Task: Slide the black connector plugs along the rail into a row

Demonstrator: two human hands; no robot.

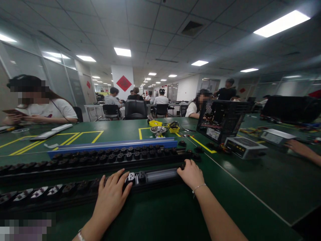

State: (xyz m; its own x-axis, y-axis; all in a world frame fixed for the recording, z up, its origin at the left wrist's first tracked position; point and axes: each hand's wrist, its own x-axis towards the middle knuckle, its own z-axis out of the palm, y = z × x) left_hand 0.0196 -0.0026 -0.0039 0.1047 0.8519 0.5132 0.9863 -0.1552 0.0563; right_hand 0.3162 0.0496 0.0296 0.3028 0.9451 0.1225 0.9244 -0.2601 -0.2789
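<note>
Observed at the green desk (163, 214): a front black strip (163, 174) lies nearest the near edge, its long side roughly along it, carrying a row of round, dark pieces toward the left edge and a bare, greyish stretch at its right end. The left hand (110, 192) lies palm down over this strip, fingers spread, thumb and fingertips just beside a shiny round piece (131, 176); I see nothing clasped in it. The right hand (192, 174) is at the strip's right end, fingers bent and drawn in toward the thumb beside a small dark part; whether it grips that part I cannot tell. Behind, toward the far edge, lie a rear black strip (140, 161), loaded with similar pieces, and a blue rail (120, 144). Nearer the far edge stand a metal bowl (157, 130) and 2 yellow bins (155, 123). Toward the far right corner are an open computer case (223, 120) and 2 power supplies (244, 147), a co-worker's hand (297, 147) at the farther right unit.
</note>
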